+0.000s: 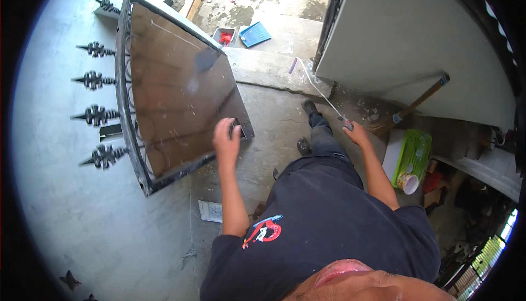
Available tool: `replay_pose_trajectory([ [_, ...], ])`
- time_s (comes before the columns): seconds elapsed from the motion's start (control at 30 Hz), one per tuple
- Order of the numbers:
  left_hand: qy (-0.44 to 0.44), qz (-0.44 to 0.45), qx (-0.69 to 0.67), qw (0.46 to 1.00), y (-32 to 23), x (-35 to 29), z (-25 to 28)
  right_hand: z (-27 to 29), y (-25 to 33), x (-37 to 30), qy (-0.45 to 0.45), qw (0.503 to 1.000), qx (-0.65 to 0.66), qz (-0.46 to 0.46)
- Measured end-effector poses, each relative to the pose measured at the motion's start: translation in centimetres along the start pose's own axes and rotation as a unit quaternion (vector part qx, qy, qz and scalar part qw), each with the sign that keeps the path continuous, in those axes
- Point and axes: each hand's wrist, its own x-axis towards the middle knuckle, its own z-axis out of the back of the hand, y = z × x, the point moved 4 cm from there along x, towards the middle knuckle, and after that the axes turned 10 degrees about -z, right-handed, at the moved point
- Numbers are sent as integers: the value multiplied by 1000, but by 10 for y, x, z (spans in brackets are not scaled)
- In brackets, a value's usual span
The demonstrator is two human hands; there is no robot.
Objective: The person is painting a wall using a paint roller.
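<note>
My right hand (357,133) is closed round the grip of a paint roller (323,94). Its thin pale rod points away from me, and a small purple roller sleeve sits at the far end, over the concrete step. On the left, my left hand (226,138) is at the near edge of a metal gate (175,87), its fingers curled at a small black metal part that looks like a latch. The gate has a brown sheet panel, a black frame and black spear-shaped finials, and stands swung open. My fingers partly hide the black part.
Beyond the concrete step (274,71) lie a blue paint tray (255,35) and a grey bucket (217,36) with red items inside. To the right, a wooden pole (424,98) leans by a pale wall (416,32), near a green container (412,150) and a paper cup (408,182).
</note>
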Motion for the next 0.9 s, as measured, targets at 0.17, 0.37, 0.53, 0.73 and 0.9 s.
replay_pose_trajectory([
  [0.17,-284,-59,205,935,-44,80,136,-1,96,92,84,995,-13,43],
  [0.37,-441,-40,527,725,-74,101,236,32,203,200,155,968,-157,121],
  [0.53,-401,196,673,590,-42,110,254,61,260,274,240,900,-258,258],
  [0.73,-483,131,649,574,-43,114,264,80,289,290,290,899,-265,195],
  [0.9,-628,245,394,625,-22,103,281,87,291,285,207,918,-215,262],
])
